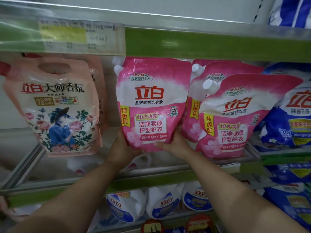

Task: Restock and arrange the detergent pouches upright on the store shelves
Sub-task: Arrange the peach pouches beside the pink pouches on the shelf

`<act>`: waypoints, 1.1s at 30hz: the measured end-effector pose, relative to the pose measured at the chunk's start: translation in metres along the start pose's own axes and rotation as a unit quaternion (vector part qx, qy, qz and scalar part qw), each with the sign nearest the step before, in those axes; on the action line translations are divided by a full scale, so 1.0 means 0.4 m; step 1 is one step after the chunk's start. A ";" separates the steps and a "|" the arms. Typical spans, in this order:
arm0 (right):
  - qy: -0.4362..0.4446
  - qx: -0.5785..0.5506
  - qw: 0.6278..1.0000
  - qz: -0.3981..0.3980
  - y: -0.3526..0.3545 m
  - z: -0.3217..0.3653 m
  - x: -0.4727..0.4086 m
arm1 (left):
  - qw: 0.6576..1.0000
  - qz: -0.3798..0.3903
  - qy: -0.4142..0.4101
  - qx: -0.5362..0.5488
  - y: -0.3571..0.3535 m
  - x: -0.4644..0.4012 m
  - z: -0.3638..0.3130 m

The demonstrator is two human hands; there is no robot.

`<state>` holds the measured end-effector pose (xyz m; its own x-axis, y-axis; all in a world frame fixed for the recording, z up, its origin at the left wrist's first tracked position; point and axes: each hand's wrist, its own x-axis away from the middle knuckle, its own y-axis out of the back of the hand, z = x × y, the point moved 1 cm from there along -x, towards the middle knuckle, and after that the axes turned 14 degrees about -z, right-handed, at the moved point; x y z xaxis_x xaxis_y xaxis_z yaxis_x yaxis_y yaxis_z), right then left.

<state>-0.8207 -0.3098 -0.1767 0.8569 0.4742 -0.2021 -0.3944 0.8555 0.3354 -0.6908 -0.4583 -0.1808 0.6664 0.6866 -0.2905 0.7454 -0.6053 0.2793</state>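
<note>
left hand [121, 145] + right hand [175, 142] — both gripping pink pouch [151, 101] base | upright — on shelf [168, 172]

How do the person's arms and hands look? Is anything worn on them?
Both forearms are bare to the frame's edge: no sleeves, gloves, watch or bracelet show. No rings are visible on the left hand or the right hand, though the fingers are partly hidden.
</note>
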 end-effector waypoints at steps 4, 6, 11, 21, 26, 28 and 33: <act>0.014 0.048 0.999 -0.004 0.003 0.000 0.001 | 1.000 -0.014 0.003 -0.006 -0.006 -0.002 0.001; 0.002 0.053 0.999 -0.014 -0.001 -0.002 -0.005 | 1.000 -0.019 0.009 -0.006 -0.011 -0.004 -0.002; -0.007 0.061 0.998 -0.031 -0.007 -0.002 -0.009 | 1.000 -0.025 0.015 -0.007 -0.015 -0.009 0.002; -0.011 0.070 0.997 -0.043 -0.002 0.003 0.017 | 0.999 -0.018 0.021 -0.034 -0.004 0.009 -0.011; -0.019 0.077 0.996 -0.042 0.009 0.006 0.029 | 0.999 -0.026 0.024 -0.039 0.001 0.019 -0.021; -0.019 0.079 0.996 -0.036 0.012 0.009 0.034 | 0.998 -0.028 0.036 -0.032 0.003 0.026 -0.031; -0.027 0.085 0.995 -0.038 0.012 0.017 0.043 | 0.997 -0.045 0.057 -0.028 0.012 0.049 -0.054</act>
<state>-0.8055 -0.2990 -0.1722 0.9002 0.3942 -0.1851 -0.2698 0.8385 0.4734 -0.6747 -0.4391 -0.1653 0.5880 0.7805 -0.2123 0.7983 -0.5178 0.3075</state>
